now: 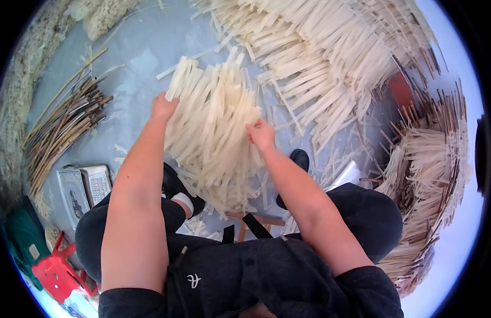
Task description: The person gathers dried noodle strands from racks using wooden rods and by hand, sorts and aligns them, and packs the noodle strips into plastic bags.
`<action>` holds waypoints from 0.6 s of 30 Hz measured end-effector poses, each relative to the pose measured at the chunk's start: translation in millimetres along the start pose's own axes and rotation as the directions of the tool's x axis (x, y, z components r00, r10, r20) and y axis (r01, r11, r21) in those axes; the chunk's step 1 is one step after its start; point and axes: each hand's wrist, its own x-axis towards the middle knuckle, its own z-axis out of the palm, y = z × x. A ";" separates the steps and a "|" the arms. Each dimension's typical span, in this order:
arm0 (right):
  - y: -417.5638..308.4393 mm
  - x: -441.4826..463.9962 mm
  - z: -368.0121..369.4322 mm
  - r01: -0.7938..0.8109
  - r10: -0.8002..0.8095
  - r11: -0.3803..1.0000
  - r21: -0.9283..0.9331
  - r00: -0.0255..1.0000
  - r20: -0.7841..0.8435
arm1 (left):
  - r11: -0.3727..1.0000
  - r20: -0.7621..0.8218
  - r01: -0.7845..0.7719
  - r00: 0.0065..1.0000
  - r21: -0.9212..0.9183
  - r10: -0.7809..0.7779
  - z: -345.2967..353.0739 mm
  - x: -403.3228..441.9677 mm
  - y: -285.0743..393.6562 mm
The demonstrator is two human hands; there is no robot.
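Note:
A loose heap of pale, flat, ribbon-like strips (pixel 211 122) lies on the floor between my feet. My left hand (pixel 163 107) is at the heap's upper left side, its fingers closed on the edge of some strips. On the heap's right side, my right hand (pixel 261 134) has its fingers curled together against the strips. What the right fingers pinch, if anything, is too small to make out. Both arms reach forward over my bent knees.
A large spread of similar strips (pixel 319 47) covers the upper right floor. More hang on sticks in a stack (pixel 426 159) at the right. Thin brown sticks (pixel 70 119) lie left, above a metal case with a keypad (pixel 98 183). A red stool (pixel 62 273) stands lower left.

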 end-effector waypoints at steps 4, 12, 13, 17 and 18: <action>-18.0 -0.7 -45.7 0.051 -0.053 0.999 -0.015 0.961 -0.270 | 0.996 -0.070 -0.050 0.996 0.077 0.055 7.2 23.7 -13.5; 45.1 13.9 -8.7 -0.038 0.050 0.999 0.035 0.855 -0.517 | 0.915 0.503 0.359 0.835 -0.185 -0.226 34.3 6.7 7.0; 23.3 9.4 0.5 0.011 0.033 0.992 0.128 0.941 -0.336 | 0.922 0.638 0.306 0.765 -0.239 -0.088 22.4 -21.7 31.6; 34.9 56.7 -7.4 -0.065 0.048 0.980 0.188 0.995 0.092 | 0.901 0.841 0.390 0.537 -0.187 -0.058 36.0 -74.6 57.4; 23.9 54.5 -26.5 -0.067 0.050 0.980 0.189 0.994 0.093 | 0.907 0.922 0.407 0.383 -0.109 -0.061 37.5 -74.4 51.7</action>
